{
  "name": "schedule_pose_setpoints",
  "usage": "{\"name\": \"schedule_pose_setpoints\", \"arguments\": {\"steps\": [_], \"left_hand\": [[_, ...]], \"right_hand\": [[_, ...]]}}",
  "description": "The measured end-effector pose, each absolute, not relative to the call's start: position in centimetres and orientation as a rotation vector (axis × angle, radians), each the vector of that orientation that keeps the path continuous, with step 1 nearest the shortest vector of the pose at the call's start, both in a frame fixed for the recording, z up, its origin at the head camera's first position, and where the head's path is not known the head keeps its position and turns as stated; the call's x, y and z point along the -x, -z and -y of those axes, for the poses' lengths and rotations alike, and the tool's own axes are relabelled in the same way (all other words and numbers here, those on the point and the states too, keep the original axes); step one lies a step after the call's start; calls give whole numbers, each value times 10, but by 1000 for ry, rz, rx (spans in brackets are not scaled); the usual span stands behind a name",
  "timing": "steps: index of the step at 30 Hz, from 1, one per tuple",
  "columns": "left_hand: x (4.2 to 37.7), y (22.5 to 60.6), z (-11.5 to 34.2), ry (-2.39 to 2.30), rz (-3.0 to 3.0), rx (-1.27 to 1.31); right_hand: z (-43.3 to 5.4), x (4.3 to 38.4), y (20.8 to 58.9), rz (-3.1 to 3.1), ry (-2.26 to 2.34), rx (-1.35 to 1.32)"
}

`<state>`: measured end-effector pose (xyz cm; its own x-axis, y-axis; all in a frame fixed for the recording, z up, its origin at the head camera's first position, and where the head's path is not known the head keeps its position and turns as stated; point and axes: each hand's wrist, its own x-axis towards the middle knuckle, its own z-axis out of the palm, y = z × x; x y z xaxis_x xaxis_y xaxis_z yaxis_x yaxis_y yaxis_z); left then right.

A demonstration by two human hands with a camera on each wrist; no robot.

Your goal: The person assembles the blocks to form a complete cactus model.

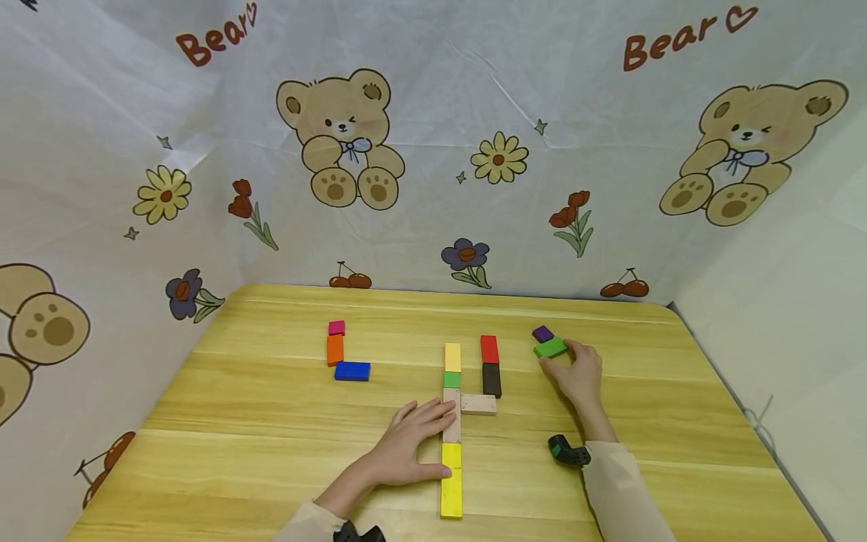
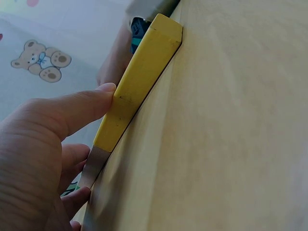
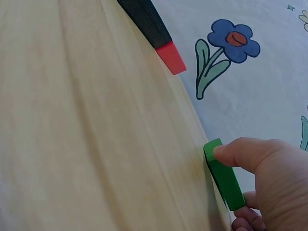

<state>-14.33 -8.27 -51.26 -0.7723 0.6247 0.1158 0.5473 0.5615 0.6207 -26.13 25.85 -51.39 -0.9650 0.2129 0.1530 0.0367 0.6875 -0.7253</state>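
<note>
On the table stands a column of blocks: a yellow block (image 1: 451, 493) nearest me, a plain wooden block (image 1: 452, 434), a small green block (image 1: 451, 379) and a pale yellow block (image 1: 452, 357). My left hand (image 1: 405, 449) rests along its left side, fingers spread, fingertips on the plain wood and thumb against the yellow. At the right, my right hand (image 1: 581, 376) pinches a longer green block (image 3: 225, 178) between thumb and fingers. Just behind that block lies a purple block (image 1: 543, 333); whether they touch I cannot tell.
A second plain wooden block (image 1: 479, 404) juts rightward from the column, with a black block (image 1: 491, 380) and a red block (image 1: 489, 349) running back from its end. Farther left lie pink (image 1: 336, 328), orange (image 1: 335, 351) and blue (image 1: 353, 371) blocks. A printed cloth (image 1: 433, 173) hangs behind the table.
</note>
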Motion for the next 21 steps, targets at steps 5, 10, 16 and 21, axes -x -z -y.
{"name": "schedule_pose_setpoints", "arguments": {"steps": [5,10,16,21], "left_hand": [[144,513,83,-1014,-2676,-1023],[144,513,83,-1010,-2685,-1038],[144,514,83,-992,-2685,-1033],[144,514,83,-990,-2694,-1048]], "right_hand": [[-259,263,513,2624,-1186,260],[-257,263,508,2534,-1287,331],[-253,266,500,2498,-1326,283],[-244,274,486,2513,-1388,127]]}}
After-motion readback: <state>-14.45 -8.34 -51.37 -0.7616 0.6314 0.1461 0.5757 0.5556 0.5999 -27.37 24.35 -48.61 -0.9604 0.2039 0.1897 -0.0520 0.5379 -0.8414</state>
